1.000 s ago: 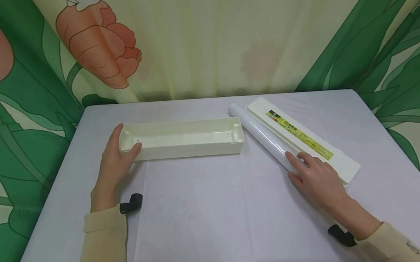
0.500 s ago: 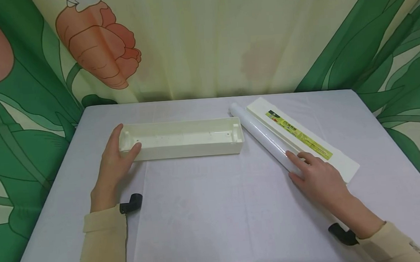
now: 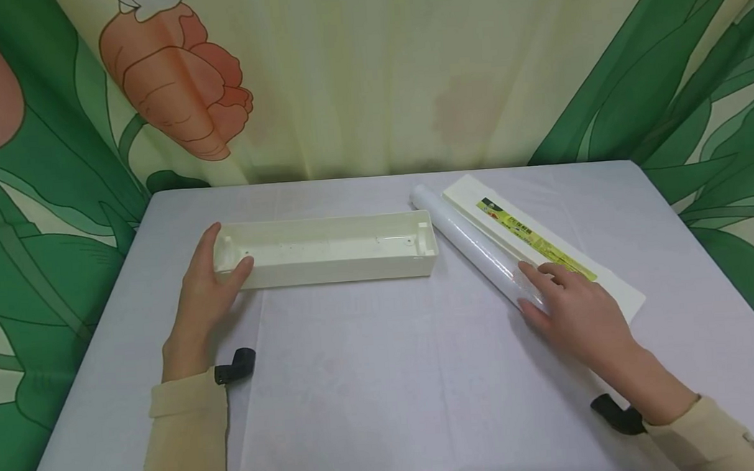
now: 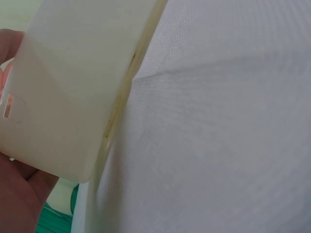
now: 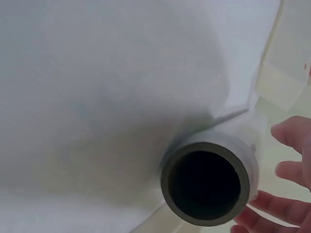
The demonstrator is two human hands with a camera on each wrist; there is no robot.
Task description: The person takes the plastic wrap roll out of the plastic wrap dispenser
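A long cream plastic box [image 3: 340, 270] with an open top lies across the table, its end wall filling much of the left wrist view. My left hand [image 3: 204, 296] grips the box's left end, thumb over the front wall and fingers behind. To the right, a roll of cling film [image 3: 471, 240] lies slantwise; its hollow core end [image 5: 204, 187] faces the right wrist camera. My right hand [image 3: 579, 309] is over the roll's near end, fingers loosely spread. The thumb looks apart from the roll, while lower fingers [image 5: 279, 206] are close to it; whether they touch is unclear.
Alongside the roll lies a long white lid [image 3: 614, 293] with a yellow-green label [image 3: 536, 240]. A white cloth [image 3: 361, 395] covers the table. Behind hangs a patterned curtain [image 3: 354, 78].
My right hand has shifted slightly right and away from the roll's near end, uncovering a bit more of it. The left hand and the box stay in place.
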